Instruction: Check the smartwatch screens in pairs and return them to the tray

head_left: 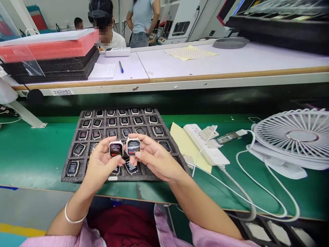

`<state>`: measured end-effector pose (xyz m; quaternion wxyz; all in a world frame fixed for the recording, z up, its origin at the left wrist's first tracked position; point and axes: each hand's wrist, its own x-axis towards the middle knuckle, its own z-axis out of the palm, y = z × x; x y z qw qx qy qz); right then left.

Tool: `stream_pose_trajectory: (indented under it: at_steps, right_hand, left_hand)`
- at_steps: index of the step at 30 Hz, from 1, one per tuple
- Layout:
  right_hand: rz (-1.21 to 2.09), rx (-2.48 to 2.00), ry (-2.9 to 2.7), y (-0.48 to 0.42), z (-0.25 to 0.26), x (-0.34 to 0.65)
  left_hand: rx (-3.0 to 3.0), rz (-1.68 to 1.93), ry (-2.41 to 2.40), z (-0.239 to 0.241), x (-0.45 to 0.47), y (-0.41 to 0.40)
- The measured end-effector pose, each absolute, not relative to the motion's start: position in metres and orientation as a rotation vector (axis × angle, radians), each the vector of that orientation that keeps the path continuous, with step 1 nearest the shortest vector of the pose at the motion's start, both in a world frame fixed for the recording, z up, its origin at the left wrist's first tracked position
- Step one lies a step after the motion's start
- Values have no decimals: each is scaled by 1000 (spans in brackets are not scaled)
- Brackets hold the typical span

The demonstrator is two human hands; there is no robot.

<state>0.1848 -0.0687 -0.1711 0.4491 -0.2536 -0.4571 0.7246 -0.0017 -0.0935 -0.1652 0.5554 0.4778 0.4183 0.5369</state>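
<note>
My left hand point(101, 164) is closed on a smartwatch case point(116, 149), a light square body with a lit dark screen. A second, similar smartwatch case point(134, 146) is gripped in my right hand point(154, 157), its thumb at the screen's lower edge. Both screens face me side by side, showing text too small to read and a coloured strip low down. Beneath them lies a dark grey foam tray point(69, 143) with rows of compartments, most bearing strapless watch cases like the watch point(73, 168) at its front left. My hands hide part of the tray.
Right of the tray are yellow paper point(177, 132), a white power strip point(205, 145) with plugs and cables, and a white fan point(290, 137). Above, a shelf point(159, 65) carries foam stacks point(64, 65) and a pen point(121, 67). People point(144, 20) are beyond it.
</note>
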Motion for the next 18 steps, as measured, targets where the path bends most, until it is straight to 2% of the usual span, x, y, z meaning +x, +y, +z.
stream_pose_trajectory:
  at_steps: [18]
  right_hand:
    - [1690, -791, -1079, -77, -185, 173]
  left_hand:
    - [960, 1212, 985, -180, -1, -102]
